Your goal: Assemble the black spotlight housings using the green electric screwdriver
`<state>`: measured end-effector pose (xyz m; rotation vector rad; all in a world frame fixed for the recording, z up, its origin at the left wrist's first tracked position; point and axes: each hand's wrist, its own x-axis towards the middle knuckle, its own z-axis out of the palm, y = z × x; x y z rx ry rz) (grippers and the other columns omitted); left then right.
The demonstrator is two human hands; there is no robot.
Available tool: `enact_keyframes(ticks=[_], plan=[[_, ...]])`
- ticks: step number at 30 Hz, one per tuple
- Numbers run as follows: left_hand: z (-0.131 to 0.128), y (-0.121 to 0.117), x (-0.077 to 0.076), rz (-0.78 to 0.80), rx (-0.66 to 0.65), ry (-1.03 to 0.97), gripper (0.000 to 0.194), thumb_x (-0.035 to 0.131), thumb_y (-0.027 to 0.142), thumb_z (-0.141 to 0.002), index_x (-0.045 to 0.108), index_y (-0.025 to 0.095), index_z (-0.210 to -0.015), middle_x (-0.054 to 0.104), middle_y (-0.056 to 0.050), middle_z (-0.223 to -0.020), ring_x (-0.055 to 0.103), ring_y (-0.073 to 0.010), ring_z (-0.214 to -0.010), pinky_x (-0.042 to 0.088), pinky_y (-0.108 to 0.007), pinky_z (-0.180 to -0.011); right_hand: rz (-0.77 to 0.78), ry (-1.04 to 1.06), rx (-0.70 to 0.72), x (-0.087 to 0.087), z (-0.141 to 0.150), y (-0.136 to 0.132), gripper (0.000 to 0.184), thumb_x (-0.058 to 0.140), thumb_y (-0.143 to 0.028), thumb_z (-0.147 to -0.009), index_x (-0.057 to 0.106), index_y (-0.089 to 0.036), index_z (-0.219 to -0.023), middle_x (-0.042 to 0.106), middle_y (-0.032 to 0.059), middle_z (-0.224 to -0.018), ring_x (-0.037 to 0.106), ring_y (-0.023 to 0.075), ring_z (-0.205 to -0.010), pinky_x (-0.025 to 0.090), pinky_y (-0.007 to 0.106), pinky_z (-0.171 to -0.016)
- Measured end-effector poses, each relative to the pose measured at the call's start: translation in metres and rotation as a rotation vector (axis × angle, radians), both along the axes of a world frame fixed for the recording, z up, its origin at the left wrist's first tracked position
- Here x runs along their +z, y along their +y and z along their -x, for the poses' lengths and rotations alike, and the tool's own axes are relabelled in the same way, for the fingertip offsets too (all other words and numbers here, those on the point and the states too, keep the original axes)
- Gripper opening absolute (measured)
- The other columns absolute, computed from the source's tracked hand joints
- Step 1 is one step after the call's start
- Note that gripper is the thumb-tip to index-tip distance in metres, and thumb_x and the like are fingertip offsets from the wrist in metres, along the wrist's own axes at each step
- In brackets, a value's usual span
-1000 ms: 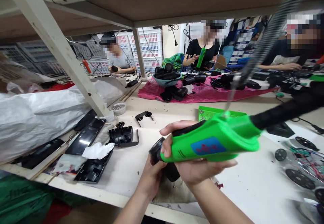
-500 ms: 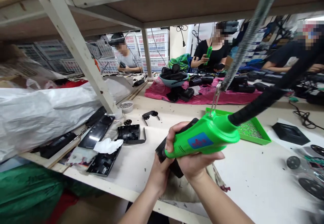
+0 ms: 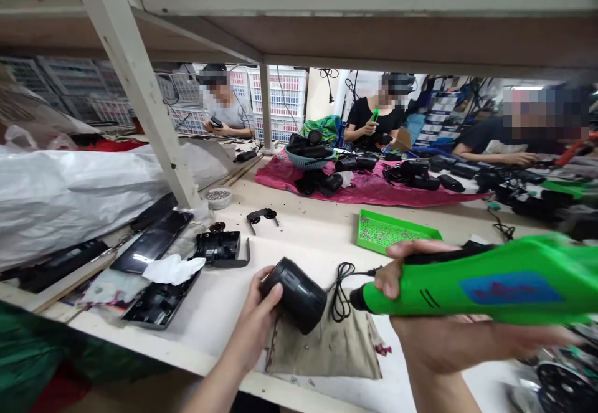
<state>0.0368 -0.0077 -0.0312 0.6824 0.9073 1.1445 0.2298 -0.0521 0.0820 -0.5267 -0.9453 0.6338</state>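
My left hand point(image 3: 261, 304) is closed around the left end of a black cylindrical housing point(image 3: 299, 294), tilted above a beige cloth pad point(image 3: 327, 351). My right hand point(image 3: 434, 326) grips a green electric screwdriver point(image 3: 448, 285) with a blue sticker. Its dark tip points left, a short way to the right of the housing and apart from it. A coiled black cord point(image 3: 343, 294) lies behind, between the housing and the tool. Beyond the screwdriver sits a green tray point(image 3: 397, 232) of small screws.
At left are an open black half-shell point(image 3: 219, 248), a black bracket point(image 3: 261, 215), a white tissue point(image 3: 172, 270) and a tub of small metal parts point(image 3: 218, 197). A slanted white post point(image 3: 135, 83) rises beside them. Across the bench, several people work near a pink cloth point(image 3: 364, 189).
My right hand has drawn the screwdriver away to the right and lowered it level. The black housing, previously mostly hidden behind the tool, now shows in my left hand, farther left.
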Motion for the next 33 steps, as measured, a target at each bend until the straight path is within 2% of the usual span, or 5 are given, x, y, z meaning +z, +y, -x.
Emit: enact_keyframes(ticks=[8, 14, 20, 26, 33], plan=[[0.044, -0.002, 0.031, -0.206, -0.377, 0.429, 0.069, 0.082, 0.039, -0.059, 0.056, 0.028, -0.122, 0.065, -0.003, -0.088, 0.062, -0.0209, -0.077, 0.049, -0.03, -0.066, 0.287, -0.341, -0.03, -0.026, -0.036, -0.001, 0.056, 0.068, -0.057, -0.074, 0.058, -0.024, -0.118, 0.061, 0.0073, -0.106, 0.059, 0.0147, -0.063, 0.048, 0.03, -0.053], [-0.005, -0.005, 0.02, -0.17, -0.032, 0.4, 0.05, 0.074, 0.043, -0.07, 0.055, 0.026, -0.112, 0.062, -0.008, -0.113, 0.061, -0.0268, -0.1, 0.049, -0.037, -0.083, 0.351, -0.444, -0.158, -0.023, -0.042, -0.002, 0.03, 0.07, -0.032, -0.079, 0.06, -0.024, -0.106, 0.066, 0.0054, -0.1, 0.065, 0.0201, -0.078, 0.054, 0.036, -0.068], [-0.019, -0.014, 0.018, -0.421, -0.103, 0.74, 0.044, 0.075, 0.024, -0.067, 0.066, 0.028, -0.11, 0.048, -0.009, -0.14, 0.039, -0.0334, -0.131, 0.021, -0.048, -0.111, 0.32, -0.354, -0.017, -0.026, -0.046, 0.0, 0.025, 0.065, -0.033, -0.082, 0.059, -0.024, -0.104, 0.066, 0.0063, -0.095, 0.069, 0.0234, -0.076, 0.057, 0.041, -0.068], [-0.058, 0.032, 0.06, -0.489, -0.301, 0.572, 0.053, 0.083, 0.025, -0.053, 0.07, 0.03, -0.104, 0.058, -0.006, -0.13, 0.035, -0.0349, -0.134, 0.013, -0.044, -0.114, 0.304, -0.36, -0.033, -0.028, -0.049, -0.004, 0.026, 0.065, -0.031, -0.082, 0.058, -0.025, -0.106, 0.065, 0.005, -0.095, 0.066, 0.0174, -0.062, 0.06, 0.039, -0.064], [-0.075, 0.077, 0.06, -0.393, -0.563, 0.586, 0.053, 0.09, 0.022, -0.034, 0.073, 0.026, -0.084, 0.071, -0.003, -0.084, 0.063, -0.035, -0.094, 0.039, -0.047, -0.097, 0.322, -0.349, -0.083, -0.025, -0.058, -0.01, 0.027, 0.066, -0.032, -0.08, 0.059, -0.024, -0.105, 0.066, 0.0045, -0.092, 0.066, 0.0189, -0.069, 0.058, 0.038, -0.065]])
